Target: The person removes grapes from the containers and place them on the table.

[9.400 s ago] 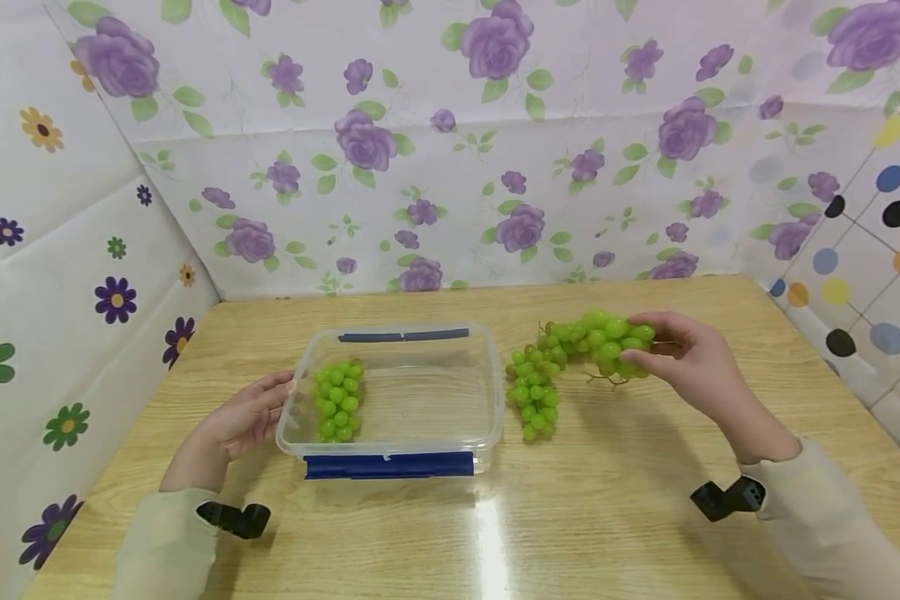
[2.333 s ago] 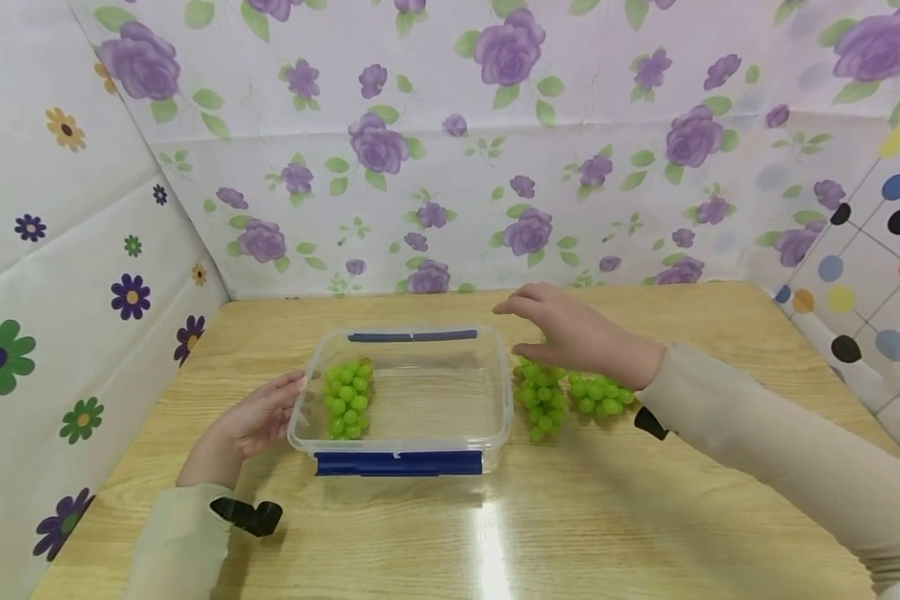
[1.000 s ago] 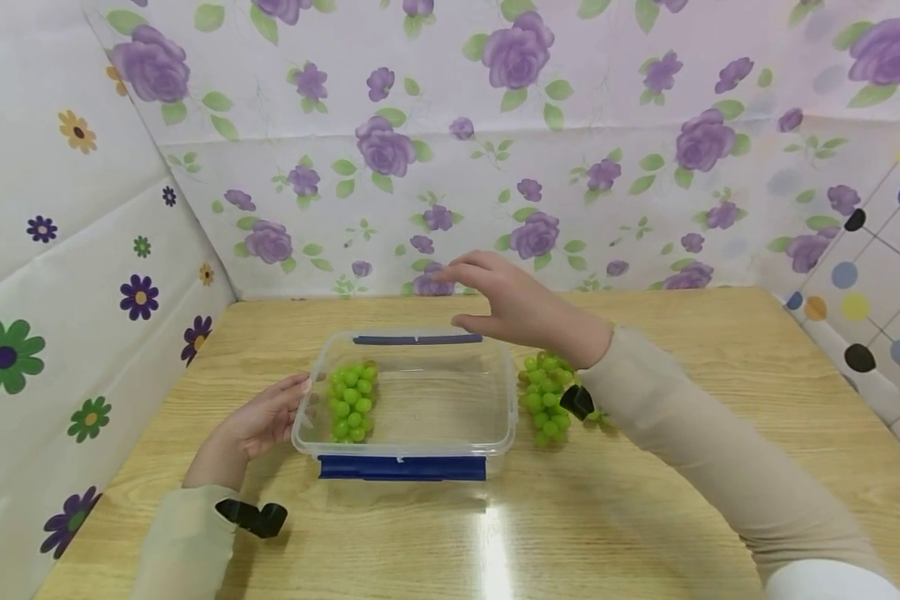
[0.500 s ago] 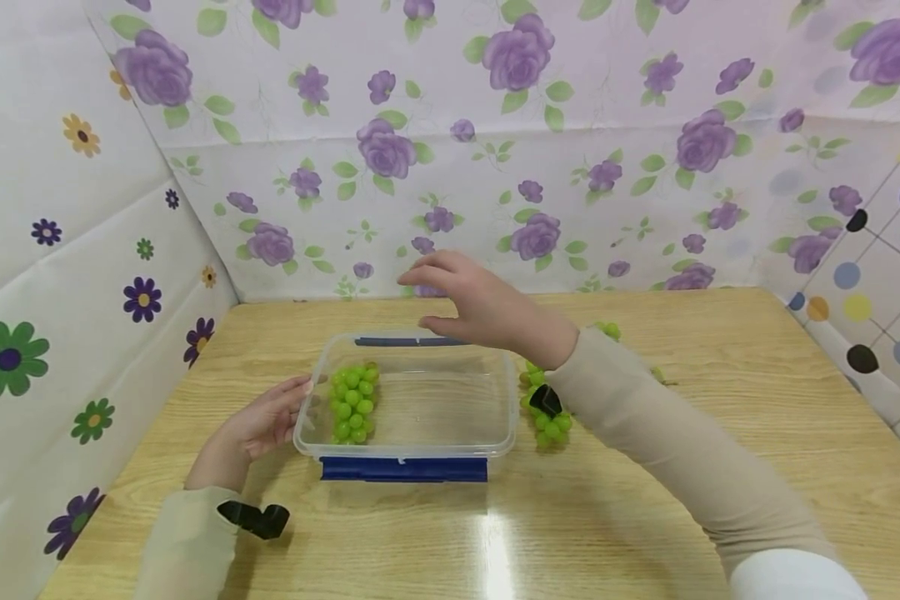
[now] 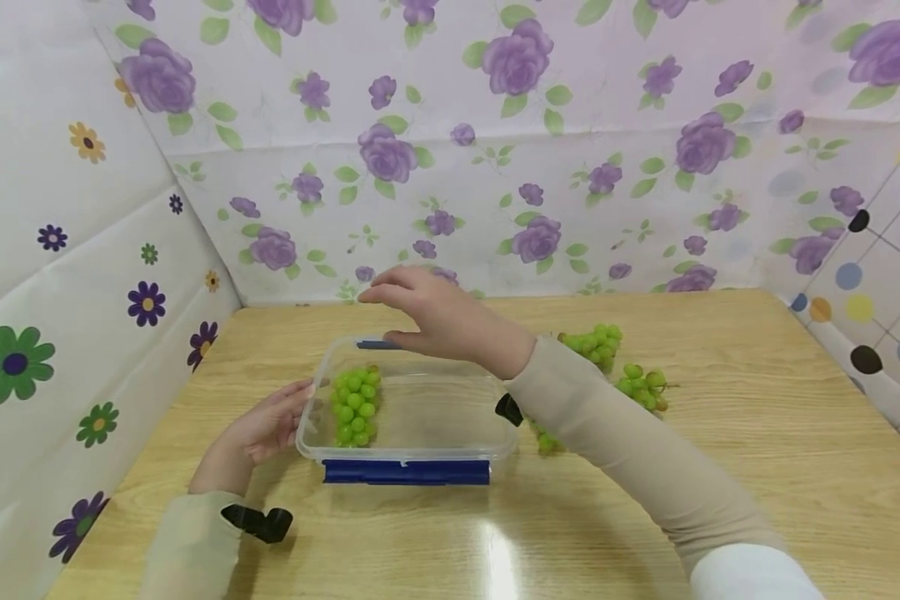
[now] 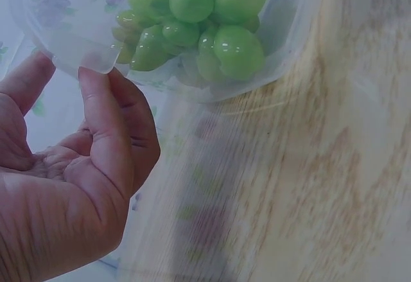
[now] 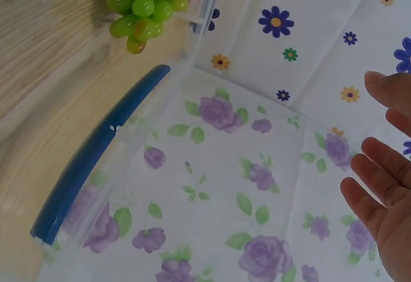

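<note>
A clear plastic box (image 5: 420,454) with blue clips stands on the table. A bunch of green grapes (image 5: 355,408) lies inside, along its left end. My left hand (image 5: 270,425) rests against the box's left wall, and in the left wrist view its fingertips touch the rim. My right hand (image 5: 442,317) hangs palm down over the box's far side, fingers spread and nothing in them. In the right wrist view, the far blue clip (image 7: 96,160) lies well apart from the right fingers (image 7: 366,205).
Right of the box, more green grapes (image 5: 600,343) lie on the wooden table (image 5: 757,433), with another cluster (image 5: 642,387) beside them. The right forearm partly hides a further bunch (image 5: 546,442). A flowered cloth wall (image 5: 540,158) rises behind the table.
Earlier, my right hand held a grape bunch at the right; it let go and swung left across the table to above the box. The left hand has stayed at the box.
</note>
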A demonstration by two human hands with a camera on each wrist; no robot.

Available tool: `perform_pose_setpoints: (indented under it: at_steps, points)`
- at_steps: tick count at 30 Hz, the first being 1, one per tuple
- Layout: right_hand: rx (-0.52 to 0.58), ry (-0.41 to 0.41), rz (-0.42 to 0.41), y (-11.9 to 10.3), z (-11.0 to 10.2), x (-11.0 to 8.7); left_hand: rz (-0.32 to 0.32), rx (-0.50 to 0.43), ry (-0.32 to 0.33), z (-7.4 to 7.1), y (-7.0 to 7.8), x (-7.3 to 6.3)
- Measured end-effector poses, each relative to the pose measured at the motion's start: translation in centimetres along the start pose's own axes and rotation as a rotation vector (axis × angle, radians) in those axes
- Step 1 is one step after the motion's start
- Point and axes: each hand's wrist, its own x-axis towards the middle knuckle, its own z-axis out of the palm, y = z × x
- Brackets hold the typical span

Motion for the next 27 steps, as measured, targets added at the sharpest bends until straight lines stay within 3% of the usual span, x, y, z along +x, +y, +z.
perform_pose_setpoints:
  at_steps: [16,27]
  points:
    - [-0.151,-0.094,-0.101,-0.1,3.0,2.0,-0.027,-0.018,0.033,0.4,0.4,0.1]
    - [-0.196,-0.208,-0.072,0.4,5.2,1.9,-0.022,-0.036,0.033,0.4,0.3,0.0]
